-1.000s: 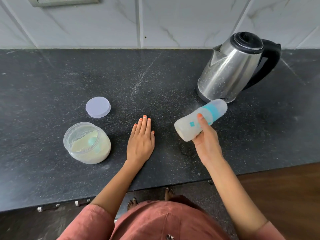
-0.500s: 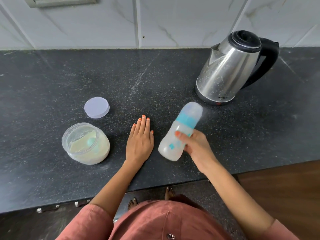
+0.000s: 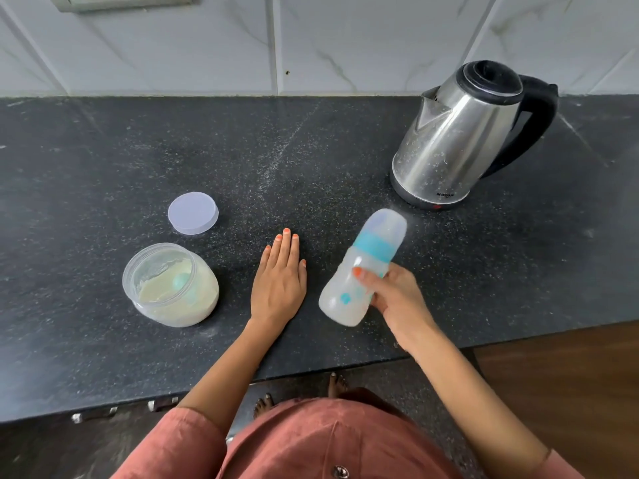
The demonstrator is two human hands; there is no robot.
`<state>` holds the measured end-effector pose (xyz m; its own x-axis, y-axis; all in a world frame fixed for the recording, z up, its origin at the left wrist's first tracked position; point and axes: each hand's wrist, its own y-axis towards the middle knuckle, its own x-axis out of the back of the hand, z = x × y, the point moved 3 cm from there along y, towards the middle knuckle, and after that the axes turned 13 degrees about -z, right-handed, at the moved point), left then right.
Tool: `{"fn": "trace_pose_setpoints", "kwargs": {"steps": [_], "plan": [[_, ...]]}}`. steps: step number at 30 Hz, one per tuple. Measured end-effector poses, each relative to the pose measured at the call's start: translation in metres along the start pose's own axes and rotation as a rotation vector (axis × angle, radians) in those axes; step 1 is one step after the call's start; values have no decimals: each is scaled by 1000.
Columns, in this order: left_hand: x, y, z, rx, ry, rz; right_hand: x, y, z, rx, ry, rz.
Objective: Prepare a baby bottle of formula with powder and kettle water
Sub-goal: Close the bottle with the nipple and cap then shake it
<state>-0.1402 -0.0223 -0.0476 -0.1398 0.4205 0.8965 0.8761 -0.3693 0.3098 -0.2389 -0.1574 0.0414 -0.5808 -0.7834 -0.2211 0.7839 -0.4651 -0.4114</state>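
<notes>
Gripping the baby bottle [image 3: 368,255] around its lower body, the right hand [image 3: 390,295] is holding it tilted over the counter [image 3: 311,150], capped end pointing away toward the steel kettle [image 3: 456,140]. The left hand [image 3: 278,285] is lying flat, fingers straight and together, just beside it.

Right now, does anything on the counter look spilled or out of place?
A pale dusting streaks the counter toward the wall, possibly spilled powder or just the stone. The powder jar stands open, its lid lying apart behind it. Nothing looks damaged.
</notes>
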Motion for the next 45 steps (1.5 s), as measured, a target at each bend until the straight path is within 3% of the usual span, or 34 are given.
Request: {"fn": "trace_pose_setpoints", "kwargs": {"steps": [2, 4, 9, 13, 15, 20, 25, 27, 31, 36, 38, 42, 45], "plan": [[0, 0, -2, -2, 0, 4, 4, 12, 10, -8, 268, -129], [-1, -2, -1, 1, 4, 7, 5, 17, 11, 11, 356, -192], [1, -2, 2, 2, 11, -4, -2, -6, -2, 39, -178, 78], [0, 0, 0, -7, 9, -1, 5, 13, 13, -14, 313, -121], [-1, -3, 0, -5, 14, 6, 5, 17, 10, -13, 427, -215], [0, -1, 1, 1, 16, -2, -1, -5, -11, -15, -131, -28], [-1, -1, 0, -7, 9, -1, 5, 14, 10, 44, 362, -200], [-1, -3, 1, 3, 6, 0, 2, 12, 7, 55, 271, -177], [0, -1, 1, -2, 10, -5, -1, -5, -7, 27, -159, 8], [0, -1, 0, -6, 10, -3, 9, 18, 7, 25, 366, -249], [-1, -4, 2, 1, 16, 1, 7, 16, 2, 26, 296, -250], [0, -2, 2, -4, 22, 0, 6, -5, -11, 20, -165, -19], [0, 1, -1, -10, 12, 4, 11, 7, 1, 15, 104, -116]]}}
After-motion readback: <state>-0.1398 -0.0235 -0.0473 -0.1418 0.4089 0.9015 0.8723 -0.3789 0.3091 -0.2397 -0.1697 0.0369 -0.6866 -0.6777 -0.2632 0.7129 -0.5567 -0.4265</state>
